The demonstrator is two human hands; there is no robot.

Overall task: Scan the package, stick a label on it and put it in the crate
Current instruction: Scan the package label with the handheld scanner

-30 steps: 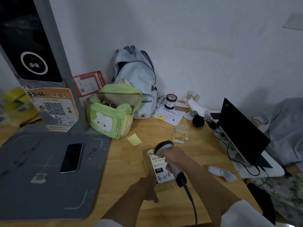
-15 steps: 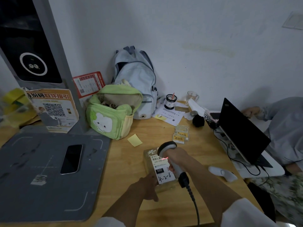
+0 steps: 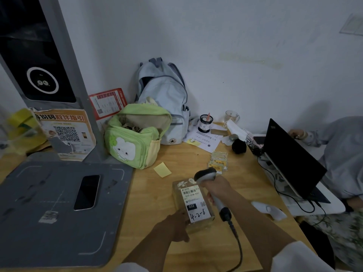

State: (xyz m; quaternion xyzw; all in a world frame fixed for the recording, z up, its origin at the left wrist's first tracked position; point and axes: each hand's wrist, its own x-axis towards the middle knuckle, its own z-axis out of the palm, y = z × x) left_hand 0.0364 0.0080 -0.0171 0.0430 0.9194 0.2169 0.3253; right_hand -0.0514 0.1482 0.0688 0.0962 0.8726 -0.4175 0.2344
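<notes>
Two hands engaged. Risk: scanner (image 3: 208, 180) head sits past the barcode end of the package (image 3: 191, 203); a misread seems possible. Right hand (image 3: 216, 188) grip clamped on scanner handle, wrist bent down. Left hand (image 3: 174, 225) steadies the package's near end on the worktop (image 3: 153, 197).

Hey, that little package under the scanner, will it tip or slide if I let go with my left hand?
Probably stays put: the package lies flat on the wooden desk. Its clear wrapping looks smooth, so a nudge may slide it. Being small, it is likely light.
</notes>
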